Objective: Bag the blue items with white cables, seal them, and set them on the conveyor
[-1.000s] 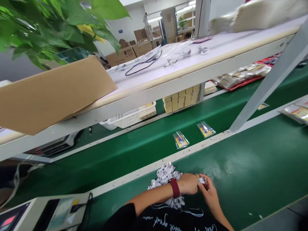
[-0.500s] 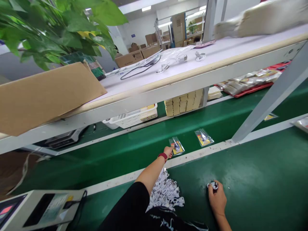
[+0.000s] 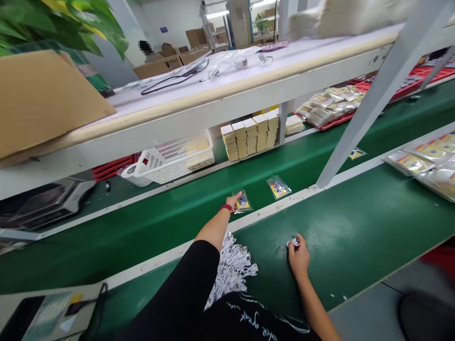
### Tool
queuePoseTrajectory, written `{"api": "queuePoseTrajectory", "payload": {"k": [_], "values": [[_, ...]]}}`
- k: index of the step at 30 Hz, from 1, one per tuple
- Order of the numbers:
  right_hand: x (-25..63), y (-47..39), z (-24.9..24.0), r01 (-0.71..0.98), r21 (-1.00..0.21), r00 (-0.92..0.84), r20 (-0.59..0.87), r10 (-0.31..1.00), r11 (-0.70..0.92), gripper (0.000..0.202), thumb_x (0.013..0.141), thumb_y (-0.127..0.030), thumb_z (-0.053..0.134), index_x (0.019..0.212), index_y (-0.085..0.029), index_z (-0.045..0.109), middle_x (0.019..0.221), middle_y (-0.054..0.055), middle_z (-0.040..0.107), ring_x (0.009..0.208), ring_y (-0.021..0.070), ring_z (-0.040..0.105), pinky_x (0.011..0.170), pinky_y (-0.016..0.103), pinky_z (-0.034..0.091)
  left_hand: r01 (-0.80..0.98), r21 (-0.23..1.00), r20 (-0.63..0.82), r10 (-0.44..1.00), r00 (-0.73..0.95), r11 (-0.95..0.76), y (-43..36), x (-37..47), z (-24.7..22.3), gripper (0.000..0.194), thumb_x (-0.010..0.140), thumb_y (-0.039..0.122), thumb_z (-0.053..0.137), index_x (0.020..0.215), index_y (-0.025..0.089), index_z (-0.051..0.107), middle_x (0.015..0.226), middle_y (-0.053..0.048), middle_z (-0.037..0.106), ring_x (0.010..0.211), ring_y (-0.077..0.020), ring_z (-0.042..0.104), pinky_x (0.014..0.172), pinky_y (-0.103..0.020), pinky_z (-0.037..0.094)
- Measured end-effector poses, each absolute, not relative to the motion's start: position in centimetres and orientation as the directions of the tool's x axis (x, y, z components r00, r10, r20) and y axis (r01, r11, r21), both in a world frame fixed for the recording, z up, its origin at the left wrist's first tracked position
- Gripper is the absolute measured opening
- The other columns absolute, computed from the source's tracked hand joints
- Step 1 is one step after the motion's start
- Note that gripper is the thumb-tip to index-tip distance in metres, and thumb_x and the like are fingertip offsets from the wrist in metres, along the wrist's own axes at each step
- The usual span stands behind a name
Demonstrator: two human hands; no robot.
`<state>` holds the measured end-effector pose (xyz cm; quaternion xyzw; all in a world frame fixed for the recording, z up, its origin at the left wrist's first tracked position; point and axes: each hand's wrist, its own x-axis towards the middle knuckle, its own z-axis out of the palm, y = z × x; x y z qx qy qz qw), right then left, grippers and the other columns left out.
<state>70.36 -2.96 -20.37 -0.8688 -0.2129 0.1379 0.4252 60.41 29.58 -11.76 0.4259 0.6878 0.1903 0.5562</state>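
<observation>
My left hand [image 3: 232, 202], with a red band at its wrist, reaches onto the green belt. Its fingers are closed at the left edge of a clear packet [image 3: 243, 203] with a yellow card and a small dark-and-white item inside. A similar packet [image 3: 279, 187] lies to the right on the belt. Over the green worktop, my right hand [image 3: 299, 258] is closed around a small white-and-dark piece [image 3: 295, 242], perhaps a coiled cable; the fingers cover part of it. Between my arms lies a heap of short white cables [image 3: 234, 267].
A white rail [image 3: 265, 215] divides belt from worktop. A slanted grey post [image 3: 355, 118] and a shelf edge [image 3: 199, 111] cross above. Behind the belt stand a white basket [image 3: 177, 163] and stacked cards [image 3: 249, 137]. Filled packets [image 3: 426, 158] lie at right.
The view has swung to the right, so more of the packets at the right shows. My left hand stays at the same packet, and my right hand still holds the small piece.
</observation>
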Motion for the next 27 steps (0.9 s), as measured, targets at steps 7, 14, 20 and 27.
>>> {"api": "queuePoseTrajectory", "payload": {"k": [7,14,20,27], "values": [[70.5,-2.3,-20.3,0.239,-0.784,0.883,-0.07,0.464,-0.573,0.058,0.083,-0.049,0.041,0.124,-0.01,0.051,0.094,0.013,0.067,0.078,0.0228,0.061,0.074,0.033,0.044,0.302,0.828,-0.534,0.828,0.17,0.472,30.4,61.9,-11.8,0.026,0.067,0.022,0.077,0.078,0.009,0.057,0.06,-0.004,0.062,0.059,-0.0161,0.061,0.062,-0.033,0.051],[71.2,-2.6,-18.0,0.113,-0.893,0.926,-0.065,0.373,-0.436,0.061,0.07,-0.061,0.05,0.102,-0.01,0.062,0.081,0.012,0.068,0.07,0.0224,0.06,0.073,0.035,0.046,0.148,0.973,-0.222,0.895,0.387,0.177,23.3,55.5,-6.1,0.053,0.046,0.026,0.085,0.092,0.014,0.06,0.086,-0.004,0.067,0.077,-0.0164,0.063,0.074,-0.029,0.049],[67.8,-0.6,-10.2,0.147,-0.938,0.861,-0.035,0.507,-0.314,0.052,0.08,-0.059,0.041,0.085,-0.013,0.063,0.066,0.005,0.064,0.058,0.0173,0.057,0.061,0.029,0.047,0.298,0.915,0.005,0.744,0.668,-0.273,17.3,46.1,1.1,0.046,0.055,0.027,0.08,0.096,0.015,0.065,0.097,-0.007,0.067,0.087,-0.0202,0.061,0.08,-0.03,0.046],[54.5,2.4,5.9,0.73,-0.626,0.174,0.558,0.811,0.275,0.027,0.092,-0.035,0.047,0.088,-0.02,0.068,0.077,0.005,0.063,0.075,0.0179,0.056,0.069,0.029,0.043,0.346,0.834,0.039,0.671,0.741,-0.43,12.3,35.7,6.0,0.048,0.06,0.031,0.079,0.103,0.016,0.062,0.094,-0.005,0.067,0.085,-0.0193,0.06,0.078,-0.028,0.044]]}}
